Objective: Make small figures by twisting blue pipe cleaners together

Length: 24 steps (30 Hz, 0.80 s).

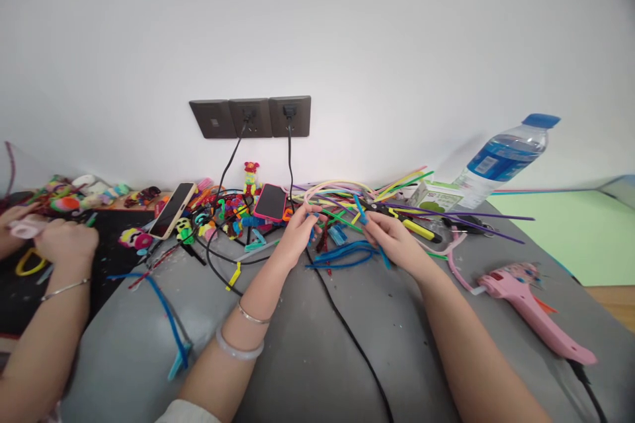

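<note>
My left hand (297,236) is raised over the middle of the grey table, its fingers pinched round a small blue pipe cleaner piece (312,234) that they mostly cover. Across a short gap, my right hand (394,240) grips a blue pipe cleaner piece (360,210) between thumb and fingers. Below and between the hands lies a loose bunch of blue pipe cleaners (342,255). Close to my right hand is a yellow-and-black tool (419,229), partly hidden among coloured stems.
A pink glue gun (538,310) lies at right, near a water bottle (501,162) and small box (436,195). Black cables (347,324) cross the table. Phones (271,202) and pipe cleaner figures (251,178) line the back. A co-worker's hands (67,244) work at left.
</note>
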Each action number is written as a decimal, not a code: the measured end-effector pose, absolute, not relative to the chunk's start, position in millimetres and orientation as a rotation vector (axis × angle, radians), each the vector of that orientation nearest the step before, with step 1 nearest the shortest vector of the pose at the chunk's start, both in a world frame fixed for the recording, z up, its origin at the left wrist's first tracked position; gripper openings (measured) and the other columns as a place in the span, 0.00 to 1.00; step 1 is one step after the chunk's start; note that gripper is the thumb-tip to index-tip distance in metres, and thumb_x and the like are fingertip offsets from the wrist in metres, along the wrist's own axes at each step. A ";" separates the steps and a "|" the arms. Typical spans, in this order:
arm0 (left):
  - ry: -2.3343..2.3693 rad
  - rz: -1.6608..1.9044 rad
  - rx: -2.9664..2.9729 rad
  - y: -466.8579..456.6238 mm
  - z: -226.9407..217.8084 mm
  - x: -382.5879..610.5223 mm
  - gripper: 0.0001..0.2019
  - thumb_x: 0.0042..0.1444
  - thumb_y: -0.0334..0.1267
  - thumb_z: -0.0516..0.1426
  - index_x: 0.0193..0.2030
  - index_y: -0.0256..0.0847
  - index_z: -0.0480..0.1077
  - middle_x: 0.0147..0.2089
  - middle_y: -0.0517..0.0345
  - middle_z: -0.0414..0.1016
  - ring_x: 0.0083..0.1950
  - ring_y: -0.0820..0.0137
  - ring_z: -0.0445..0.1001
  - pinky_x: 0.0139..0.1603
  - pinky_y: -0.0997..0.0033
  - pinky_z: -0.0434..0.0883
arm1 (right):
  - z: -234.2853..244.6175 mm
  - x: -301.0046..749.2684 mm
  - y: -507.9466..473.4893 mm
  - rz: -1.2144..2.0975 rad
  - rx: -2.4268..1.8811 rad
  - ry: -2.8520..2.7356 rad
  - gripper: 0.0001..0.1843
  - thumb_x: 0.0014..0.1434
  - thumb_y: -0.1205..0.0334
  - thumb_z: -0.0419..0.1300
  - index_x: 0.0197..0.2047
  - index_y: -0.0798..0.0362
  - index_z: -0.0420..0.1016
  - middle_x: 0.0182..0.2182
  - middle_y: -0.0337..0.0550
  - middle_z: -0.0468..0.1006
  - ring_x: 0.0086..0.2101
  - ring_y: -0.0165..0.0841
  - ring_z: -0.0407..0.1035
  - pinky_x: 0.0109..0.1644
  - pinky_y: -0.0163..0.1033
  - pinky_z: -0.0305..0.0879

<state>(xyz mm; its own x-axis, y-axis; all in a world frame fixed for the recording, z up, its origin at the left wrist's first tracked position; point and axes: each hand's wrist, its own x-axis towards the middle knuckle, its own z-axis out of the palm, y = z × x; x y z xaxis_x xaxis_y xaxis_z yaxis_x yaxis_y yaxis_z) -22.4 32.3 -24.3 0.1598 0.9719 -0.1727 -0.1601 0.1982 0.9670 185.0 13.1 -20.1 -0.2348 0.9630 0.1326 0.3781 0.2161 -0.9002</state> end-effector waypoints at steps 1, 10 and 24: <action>1.052 1.045 1.001 32.1 -24.0 -22.3 0.08 0.54 0.32 0.53 0.41 0.40 0.70 0.38 0.56 0.75 0.31 0.74 0.69 0.27 0.77 0.62 | -20.4 186.0 14.5 1.009 -1.258 -1.689 0.25 0.64 0.42 0.49 0.22 0.50 0.56 0.18 0.34 0.58 0.21 0.28 0.52 0.26 0.35 0.50; 0.871 1.064 0.764 34.5 -25.6 -18.7 0.18 0.43 0.23 0.53 0.43 0.39 0.68 0.39 0.53 0.78 0.38 0.68 0.78 0.40 0.68 0.70 | -25.6 177.3 15.1 1.303 -1.145 -1.523 0.22 0.61 0.38 0.53 0.32 0.50 0.65 0.10 0.27 0.55 0.15 0.26 0.46 0.22 0.34 0.46; 0.901 1.046 1.203 32.6 -25.0 -22.8 0.08 0.55 0.29 0.56 0.39 0.42 0.73 0.35 0.55 0.81 0.44 0.63 0.79 0.51 0.65 0.70 | -25.6 166.7 13.6 1.285 -1.076 -1.665 0.25 0.62 0.40 0.54 0.36 0.55 0.74 0.14 0.31 0.61 0.18 0.26 0.53 0.26 0.35 0.51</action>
